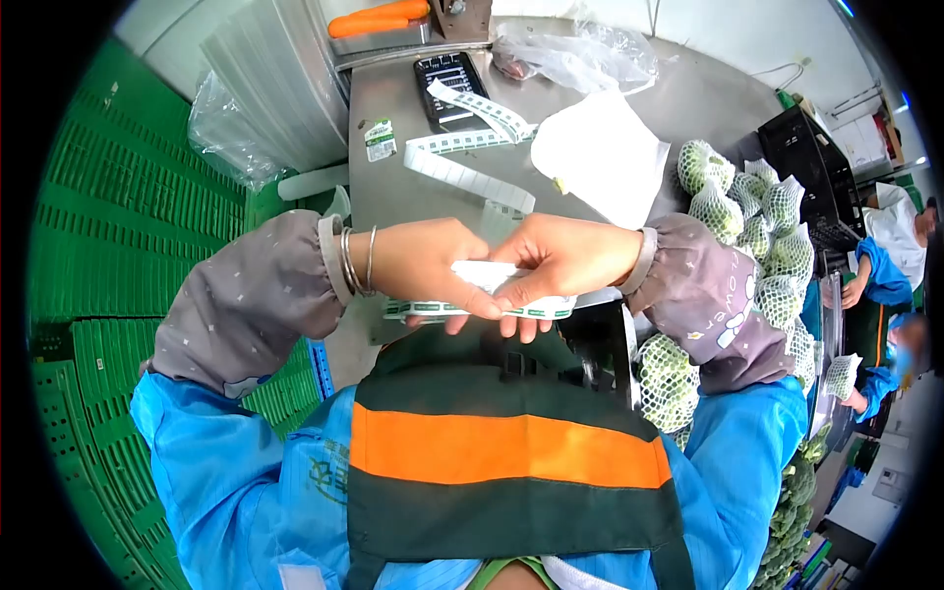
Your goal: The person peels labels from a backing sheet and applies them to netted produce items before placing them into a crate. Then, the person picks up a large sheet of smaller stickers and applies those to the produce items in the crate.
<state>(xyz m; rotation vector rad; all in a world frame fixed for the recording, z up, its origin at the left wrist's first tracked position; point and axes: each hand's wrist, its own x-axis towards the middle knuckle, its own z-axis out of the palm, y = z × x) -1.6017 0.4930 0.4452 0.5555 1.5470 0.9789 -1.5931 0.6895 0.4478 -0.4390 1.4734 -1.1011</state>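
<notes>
My left hand [428, 261] and my right hand [565, 258] meet in front of my apron, thumbs close together. Between them they grip a folded strip of labels [482, 309], white with green print. The fingers are wrapped around it, and fingertips show below its lower edge. Beyond my hands, more label strip [462, 141] lies in loops on the steel table [383, 84]. A sheet of white paper or film [600, 147] lies to its right. Whether the loose strip joins the held one is hidden.
A black device with keys [450, 87] and a single label [380, 140] lie on the table. Clear plastic bags [580, 54] are behind. Netted round green vegetables [752, 206] stand at right, near a black crate [806, 172]. Green crates [138, 197] fill the left. A co-worker [885, 275] is far right.
</notes>
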